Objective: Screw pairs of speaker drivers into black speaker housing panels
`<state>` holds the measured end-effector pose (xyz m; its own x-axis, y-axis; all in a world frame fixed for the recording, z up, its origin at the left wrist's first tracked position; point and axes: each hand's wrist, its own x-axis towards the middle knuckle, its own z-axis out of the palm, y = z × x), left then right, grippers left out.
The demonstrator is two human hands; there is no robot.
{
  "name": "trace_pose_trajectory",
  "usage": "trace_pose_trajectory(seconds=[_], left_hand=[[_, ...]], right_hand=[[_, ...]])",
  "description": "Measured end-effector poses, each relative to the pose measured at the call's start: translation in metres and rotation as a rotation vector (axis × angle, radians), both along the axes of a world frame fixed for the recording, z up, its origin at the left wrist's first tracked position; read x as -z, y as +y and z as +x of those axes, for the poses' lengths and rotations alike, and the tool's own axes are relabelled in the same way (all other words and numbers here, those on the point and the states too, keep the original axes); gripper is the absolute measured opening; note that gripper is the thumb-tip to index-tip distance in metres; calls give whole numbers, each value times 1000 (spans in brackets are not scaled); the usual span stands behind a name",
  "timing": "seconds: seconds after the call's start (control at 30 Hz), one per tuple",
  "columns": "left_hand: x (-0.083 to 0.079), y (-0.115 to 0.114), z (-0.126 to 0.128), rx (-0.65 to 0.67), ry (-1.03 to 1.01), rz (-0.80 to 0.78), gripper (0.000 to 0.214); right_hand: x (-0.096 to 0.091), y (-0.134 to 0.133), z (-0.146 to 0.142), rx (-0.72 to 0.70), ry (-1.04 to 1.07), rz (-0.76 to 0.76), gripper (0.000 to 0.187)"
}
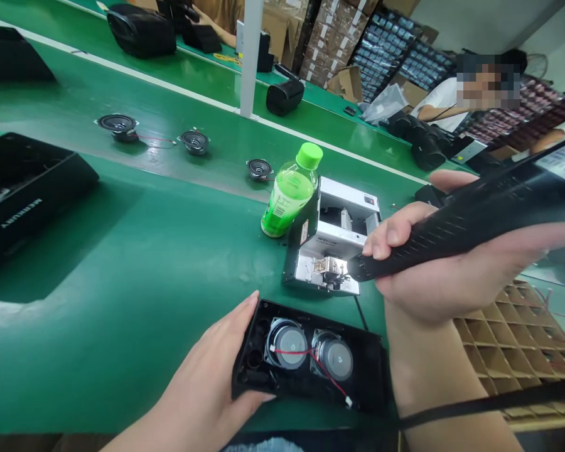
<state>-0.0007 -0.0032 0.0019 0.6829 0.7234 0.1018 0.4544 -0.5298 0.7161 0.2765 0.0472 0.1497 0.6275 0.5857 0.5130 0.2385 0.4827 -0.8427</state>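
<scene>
Spanning the left end of a black case (385, 376), my left hand (207, 367) grips it with the fingers at the far corner and the thumb along the near edge. My right hand (445, 289) is closed around a black driver (456, 229), whose tip points left at the front of a silver machine (343, 242); I cannot tell whether they touch. A black cord (489, 402) crosses near my right forearm.

The case lies open side up at lower centre on a green bench (169, 251), just short of the machine. Inside sit two speakers side by side, a left one (289, 348) and a right one (335, 361), with red wires and white plugs lying over them.

Just left of the machine stands a green-capped bottle (287, 198). Beyond it, three loose speakers (117, 123) sit in a spaced row. At far left is a larger black housing (37, 188) with white lettering.

Below my right hand, partly hidden, is a cardboard divider (513, 333). A white post (251, 63) rises beyond the bench. Farther off, a co-worker (445, 103) in white is at upper right, near stacked boxes (332, 44).
</scene>
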Motion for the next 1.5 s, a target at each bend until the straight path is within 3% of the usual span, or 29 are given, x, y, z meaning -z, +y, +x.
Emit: trace_pose_trajectory(seconds=[0.23,0.57,1.0,1.23,1.5], left_hand=[[0,3,3,-29,-17,4,109],[-2,5,3,-19,-1,-11,111],[0,2,4,-34,0,-35,116],[0,1,3,-16,-9,-64,120],[1,1,4,-27,-33,-44,120]], right_hand=[[1,0,5,-24,0,-22,92],[2,-1,3,-68,-10,9,83],[1,-6,0,-66,-24,-17,95],[2,-5,-2,-131,-43,-24,80],[4,-4,-7,-155,-60,-33,90]])
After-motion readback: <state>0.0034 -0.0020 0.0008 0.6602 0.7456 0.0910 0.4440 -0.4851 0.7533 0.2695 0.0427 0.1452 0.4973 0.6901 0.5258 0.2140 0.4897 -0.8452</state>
